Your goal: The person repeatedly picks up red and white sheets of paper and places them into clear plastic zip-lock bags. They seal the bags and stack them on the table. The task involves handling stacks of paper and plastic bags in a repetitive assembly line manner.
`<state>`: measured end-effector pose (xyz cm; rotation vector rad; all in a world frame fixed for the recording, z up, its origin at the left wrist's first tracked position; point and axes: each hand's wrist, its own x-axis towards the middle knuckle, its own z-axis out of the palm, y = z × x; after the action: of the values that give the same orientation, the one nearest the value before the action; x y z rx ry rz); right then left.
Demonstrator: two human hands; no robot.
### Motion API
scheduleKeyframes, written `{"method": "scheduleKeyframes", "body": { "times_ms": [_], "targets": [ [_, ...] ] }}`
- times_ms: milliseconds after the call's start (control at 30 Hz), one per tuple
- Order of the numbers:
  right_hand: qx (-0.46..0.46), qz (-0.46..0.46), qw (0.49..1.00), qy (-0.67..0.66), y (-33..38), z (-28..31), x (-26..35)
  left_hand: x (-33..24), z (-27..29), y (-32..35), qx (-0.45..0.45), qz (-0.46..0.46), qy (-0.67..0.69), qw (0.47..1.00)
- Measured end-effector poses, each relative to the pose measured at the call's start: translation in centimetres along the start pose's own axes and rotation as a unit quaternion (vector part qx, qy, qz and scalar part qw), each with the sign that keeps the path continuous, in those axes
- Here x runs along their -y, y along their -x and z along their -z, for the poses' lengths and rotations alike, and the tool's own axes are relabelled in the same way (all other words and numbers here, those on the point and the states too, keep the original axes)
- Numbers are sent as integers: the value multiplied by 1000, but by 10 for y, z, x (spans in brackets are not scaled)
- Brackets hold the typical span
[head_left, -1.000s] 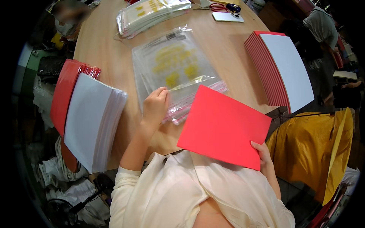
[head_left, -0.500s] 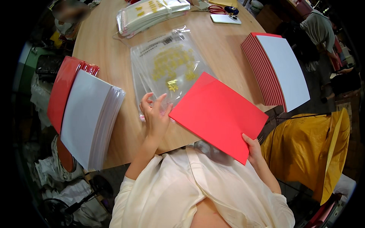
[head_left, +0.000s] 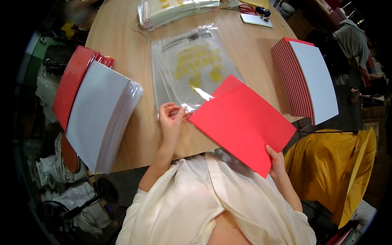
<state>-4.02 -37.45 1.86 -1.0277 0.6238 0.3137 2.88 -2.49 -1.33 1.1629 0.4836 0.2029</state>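
My right hand (head_left: 277, 161) grips a flat red rectangular board or folder (head_left: 249, 126) by its near right corner, thumb on top. The board lies slanted over the table's front edge. Its far corner overlaps a printed clear plastic bag (head_left: 167, 61), and a line crosses the red there; I cannot tell whether the bag's film lies over that corner. Curled at the bag's near edge, my left hand (head_left: 171, 120) pinches the film beside the board's left corner. More clear bags with yellow print lie beneath the top one.
At left stand stacked bagged boards, white (head_left: 96, 110) and red (head_left: 75, 85). A stack of red boards topped with white (head_left: 314, 77) is at right. Farther back are a bundle of bags (head_left: 179, 14), a phone (head_left: 256, 20) and scissors (head_left: 247, 9). A yellow sack (head_left: 322, 163) stands beside the table.
My left fingers have closed from a spread pose onto the bag's edge. The board's far part now shows a crossing line. The whole view has shifted slightly.
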Motion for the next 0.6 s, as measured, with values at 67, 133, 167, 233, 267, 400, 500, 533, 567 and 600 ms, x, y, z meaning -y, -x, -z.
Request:
{"method": "scheduleKeyframes", "body": {
  "times_ms": [67,133,167,233,267,400,500,533,567,600],
  "targets": [
    [-1,5,1000,0,3,-2,2,-3,-2,0,12,5,-2,1000],
    [-7,7,1000,2,6,-4,4,-5,-2,2,31,22,-73,997],
    [-11,7,1000,3,7,-5,5,-6,-2,2,40,30,-109,993],
    [-11,9,1000,12,7,-4,6,-7,-4,5,53,39,-103,993],
    [-6,13,1000,19,7,-2,5,-8,-5,6,59,43,-101,992],
    [-21,21,999,18,10,-5,8,-8,-7,6,47,43,-117,991],
    [-39,20,999,22,15,-4,9,-10,-8,7,36,50,-113,992],
    [-40,14,999,25,16,-1,9,-9,-8,6,36,50,-106,992],
    [-42,7,999,27,17,3,8,-8,-7,7,35,50,-99,993],
    [-43,0,999,30,18,5,9,-8,-7,6,37,52,-94,994]
  ]
}}
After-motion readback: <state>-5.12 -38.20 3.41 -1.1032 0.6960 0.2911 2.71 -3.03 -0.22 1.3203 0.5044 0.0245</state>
